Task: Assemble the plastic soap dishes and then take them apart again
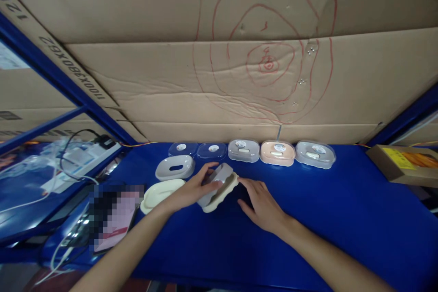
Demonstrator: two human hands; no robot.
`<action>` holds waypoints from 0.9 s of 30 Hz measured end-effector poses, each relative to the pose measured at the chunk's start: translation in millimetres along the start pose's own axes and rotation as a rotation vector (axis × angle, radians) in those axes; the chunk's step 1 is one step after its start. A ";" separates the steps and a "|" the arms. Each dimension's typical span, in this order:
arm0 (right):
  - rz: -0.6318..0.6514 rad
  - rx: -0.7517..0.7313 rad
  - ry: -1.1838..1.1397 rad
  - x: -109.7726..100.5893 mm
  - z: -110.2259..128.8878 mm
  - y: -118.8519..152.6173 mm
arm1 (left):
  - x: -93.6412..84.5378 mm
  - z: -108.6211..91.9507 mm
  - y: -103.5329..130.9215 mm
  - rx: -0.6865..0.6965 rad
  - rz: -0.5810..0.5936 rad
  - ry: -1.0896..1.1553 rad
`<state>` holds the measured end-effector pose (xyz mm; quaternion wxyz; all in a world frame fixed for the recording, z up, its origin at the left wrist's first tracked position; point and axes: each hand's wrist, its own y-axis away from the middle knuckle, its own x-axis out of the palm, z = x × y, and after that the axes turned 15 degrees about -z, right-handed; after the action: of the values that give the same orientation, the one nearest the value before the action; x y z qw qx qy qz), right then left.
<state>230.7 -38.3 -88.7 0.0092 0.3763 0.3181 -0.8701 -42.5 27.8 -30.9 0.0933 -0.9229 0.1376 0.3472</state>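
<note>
My left hand (198, 187) grips a soap dish, tilted above the blue table, with fingers behind it and the thumb across its front. The soap dish has a grey upper part (224, 172) and a cream wavy-edged base (219, 198). Fingertips of my right hand (262, 203) reach the right end of the base; whether they touch it I cannot tell. The right thumb is spread away, with nothing in that hand. Left of the held dish lie a cream soap dish tray (160, 191) and a light grey part with an oval slot (167, 169).
Along the back stand clear lids (212, 151) and covered soap dishes in grey (243, 151), peach (277, 153) and pale grey (315, 154). A tablet-like device (118, 223) and cables lie left, a cardboard box (404, 164) right. Cardboard (153, 77) walls the back.
</note>
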 end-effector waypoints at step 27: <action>0.271 -0.220 0.035 -10.2 6.5 -1.4 | -38.1 33.8 -49.1 0.388 0.081 -0.340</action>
<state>233.3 -43.1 -77.9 0.1619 0.4276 0.3582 -0.8140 -75.0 90.5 -26.8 0.2766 -0.8099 0.2209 0.4677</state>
